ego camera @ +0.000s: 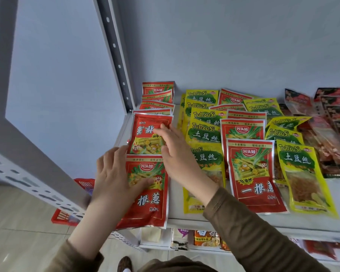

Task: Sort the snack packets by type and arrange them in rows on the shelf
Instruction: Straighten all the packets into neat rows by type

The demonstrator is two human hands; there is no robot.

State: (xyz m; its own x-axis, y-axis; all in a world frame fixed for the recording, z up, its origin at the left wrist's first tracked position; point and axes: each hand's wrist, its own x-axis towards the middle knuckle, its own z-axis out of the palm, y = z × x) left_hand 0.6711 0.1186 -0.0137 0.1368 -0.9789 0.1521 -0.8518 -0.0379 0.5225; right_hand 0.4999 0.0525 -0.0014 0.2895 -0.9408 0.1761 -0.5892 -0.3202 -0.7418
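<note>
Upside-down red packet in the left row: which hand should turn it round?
Probably right. The right hand already pinches the upside-down red foil packet at its right edge; the left hand presses the front red foil packet, steadying the row.

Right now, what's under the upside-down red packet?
Its near end overlaps the front red packet; its far end covers red packets stacked behind. What lies beneath its middle is hidden.

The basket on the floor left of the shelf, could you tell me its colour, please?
Red; the basket shows in the head view.
</note>
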